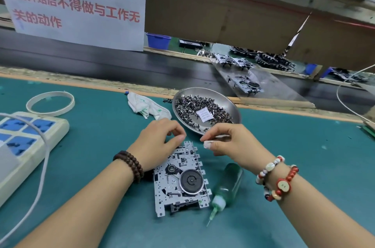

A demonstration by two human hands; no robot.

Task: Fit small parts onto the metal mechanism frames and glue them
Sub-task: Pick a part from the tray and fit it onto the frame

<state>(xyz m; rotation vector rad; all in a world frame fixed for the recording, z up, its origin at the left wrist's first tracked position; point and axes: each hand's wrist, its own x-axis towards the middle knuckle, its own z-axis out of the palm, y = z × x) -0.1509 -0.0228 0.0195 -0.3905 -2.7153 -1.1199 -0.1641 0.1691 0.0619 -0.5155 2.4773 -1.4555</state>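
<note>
My left hand (160,142) with fingers curled at the far corner of the metal mechanism frame (180,178), my right hand (227,142) pinching something small and unclear, dish of small parts (205,109) just beyond my fingertips, glue bottle (228,185) under my right wrist

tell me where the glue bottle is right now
In the head view the glue bottle lies on the green mat, right of the metal frame, under the right wrist.

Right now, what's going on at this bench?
A person is working on a metal mechanism frame lying flat on the green mat. The left hand has curled fingers at the frame's far edge; the right hand hovers beside it, fingertips pinched. A steel dish of small parts sits just behind. The green glue bottle lies untouched beside the frame.
</note>
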